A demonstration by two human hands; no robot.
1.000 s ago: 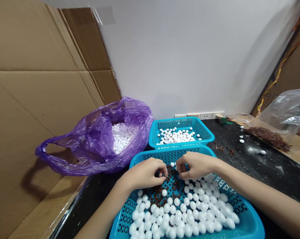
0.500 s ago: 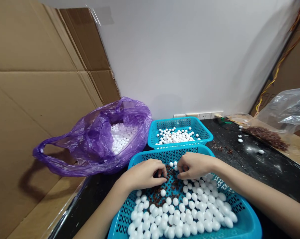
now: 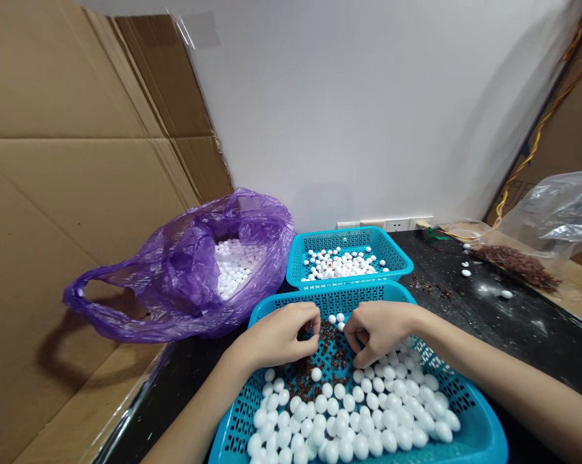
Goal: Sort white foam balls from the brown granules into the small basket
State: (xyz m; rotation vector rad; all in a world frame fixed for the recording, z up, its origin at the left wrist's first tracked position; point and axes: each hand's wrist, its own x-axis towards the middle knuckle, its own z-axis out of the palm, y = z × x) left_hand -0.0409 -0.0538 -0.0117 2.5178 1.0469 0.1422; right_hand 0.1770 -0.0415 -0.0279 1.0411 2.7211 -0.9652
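Note:
Both hands reach into the near blue basket point(image 3: 486, 419), which holds many white egg-shaped balls point(image 3: 341, 425) and scattered dark reddish-brown flakes point(image 3: 303, 386). My left hand point(image 3: 285, 335) is over the flakes on the left side, fingers curled in and thumb close to the index finger. Whatever lies between those fingertips is hidden. Opposite it, my right hand point(image 3: 380, 328) is closed, its fingertips low beside the balls on the right. I cannot make out anything in its grip. One lone white ball point(image 3: 316, 374) rests among the flakes between the hands.
Behind stands a second blue basket point(image 3: 401, 258) with smaller-looking white balls. A purple plastic bag point(image 3: 174, 258) of white balls lies open at left. Reddish-brown flakes point(image 3: 517, 264) and a clear bag point(image 3: 556, 206) are at right on the black tabletop point(image 3: 440, 316). Cardboard point(image 3: 68, 193) borders the left.
My right hand has moved slightly down and toward me, and a few balls by its fingertips have shifted nearer. My left hand has drawn slightly left, its fingertips closer together.

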